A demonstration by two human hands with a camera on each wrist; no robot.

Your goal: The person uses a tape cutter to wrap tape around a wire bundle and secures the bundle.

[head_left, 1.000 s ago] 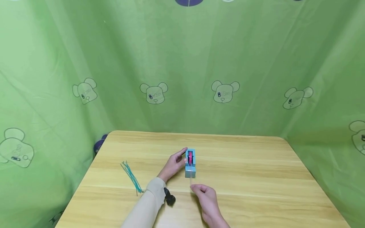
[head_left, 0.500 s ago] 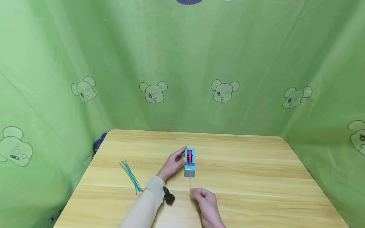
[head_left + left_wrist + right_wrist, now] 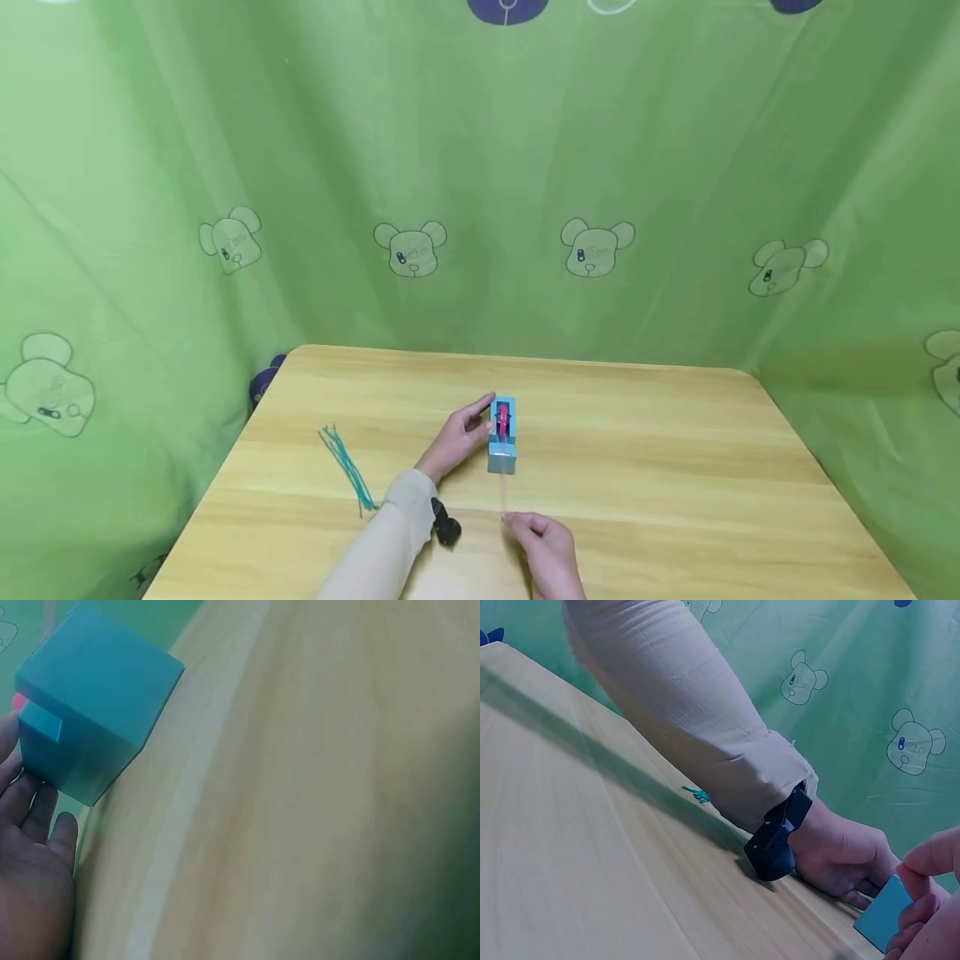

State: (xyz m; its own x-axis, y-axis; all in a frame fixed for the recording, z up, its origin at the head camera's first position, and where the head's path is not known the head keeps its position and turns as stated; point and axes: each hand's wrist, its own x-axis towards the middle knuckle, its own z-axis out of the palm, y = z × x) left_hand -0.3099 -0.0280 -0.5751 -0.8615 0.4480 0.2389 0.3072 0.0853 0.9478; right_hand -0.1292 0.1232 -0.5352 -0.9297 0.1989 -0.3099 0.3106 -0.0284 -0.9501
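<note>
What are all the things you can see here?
Tape dispenser: one, blue with a pink roll, middle of the table.
Tape strip: one, clear and faint, running from the dispenser to the right hand.
Ties: a small bunch, green, left part of the table.
Table: one, light wood.
Cloth: green with bear prints, behind and beside the table.
Left hand: one, beige sleeve, holds the dispenser's side.
Right hand: one, pinches the strip's end.
</note>
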